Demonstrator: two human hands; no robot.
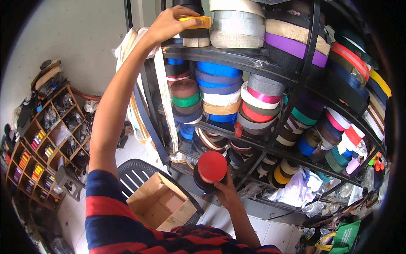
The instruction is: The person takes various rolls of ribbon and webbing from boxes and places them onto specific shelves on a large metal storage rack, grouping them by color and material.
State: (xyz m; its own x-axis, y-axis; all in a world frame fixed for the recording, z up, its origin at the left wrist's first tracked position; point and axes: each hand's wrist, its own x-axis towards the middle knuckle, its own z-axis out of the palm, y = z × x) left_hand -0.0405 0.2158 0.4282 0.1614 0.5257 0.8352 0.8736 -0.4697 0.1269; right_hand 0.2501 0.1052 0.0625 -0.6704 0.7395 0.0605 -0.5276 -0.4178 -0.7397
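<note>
- Up at the top of the black metal rack (237, 57), the left hand (169, 23) is raised high with its fingers curled over a yellow roll of webbing (195, 21), gripping it from above.
- That yellow roll sits on a short stack of rolls (195, 37), dark and cream, on the rack's top shelf, just left of a big pile of cream and white rolls (237, 27).
- Low in front of the rack, the right hand (224, 190) grips a stack of rolls from below and behind, fingers wrapped round it; the front one is a red roll (212, 166) with its flat face turned up, and a dark roll (201, 180) lies under it.
- Across the rack's middle shelves are blue rolls (218, 76), a brown and a green roll (185, 94), and grey, pink and red ones (262, 99) further right.
- On the rack's upper right lies a wide purple roll (294, 48) under a tan one.
- Long cream and dark straps (163, 97) hang down the rack's left post.
- Below the rack, toward the person, a black plastic chair (135, 173) holds an open cardboard box (158, 203).
- Far left of the rack, against the wall, stands a wooden cubby shelf (46, 144) filled with small coloured items.
- At the rack's lower right, clear plastic bags and white cloth (298, 190) are heaped on the bottom shelf.
- Red and navy striped sleeve (105, 211) covers the left upper arm.
</note>
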